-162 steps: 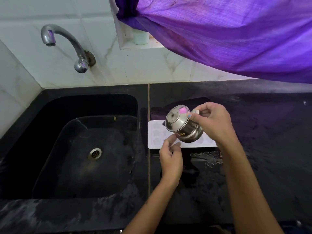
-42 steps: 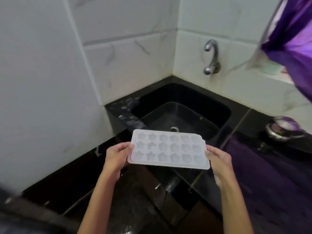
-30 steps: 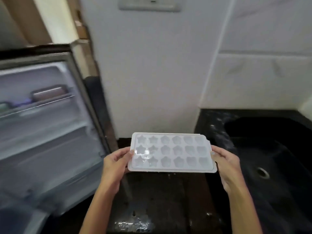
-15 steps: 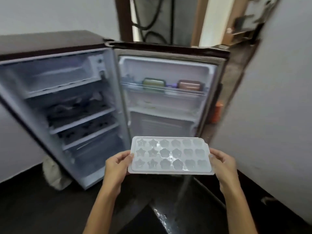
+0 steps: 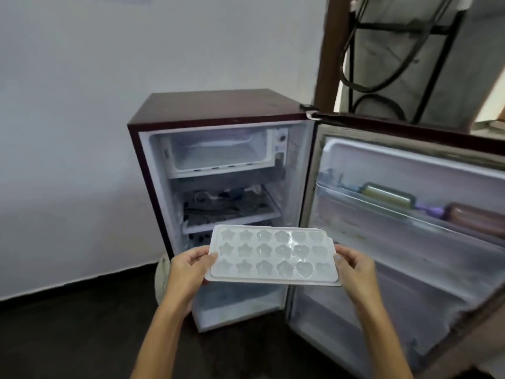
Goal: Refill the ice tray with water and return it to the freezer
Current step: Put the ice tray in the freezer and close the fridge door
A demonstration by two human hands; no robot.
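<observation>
Before one open fridge [image 5: 218,170], two hands, left hand [image 5: 188,269], right hand [image 5: 355,269], fingers gripping one ice tray [image 5: 273,255] (eighteen moulds).

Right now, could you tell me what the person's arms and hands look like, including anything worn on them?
Both forearms are bare, with no sleeves in view. The left hand and right hand wear no gloves, and no rings, watch or bracelets are visible. Any nail polish is too blurred to tell.

ice tray [image 5: 273,255]: translucent white, moulded star, flower and heart cells in 3 rows. fridge [image 5: 218,105]: dark maroon shell, white liner. freezer box [image 5: 218,151]: white, frosted. door shelf: olive-green container [image 5: 388,196], brownish-pink container [image 5: 478,218], purple bit [image 5: 430,210] between. wall [image 5: 82,105] pale grey-white, floor [image 5: 68,324] black.
</observation>
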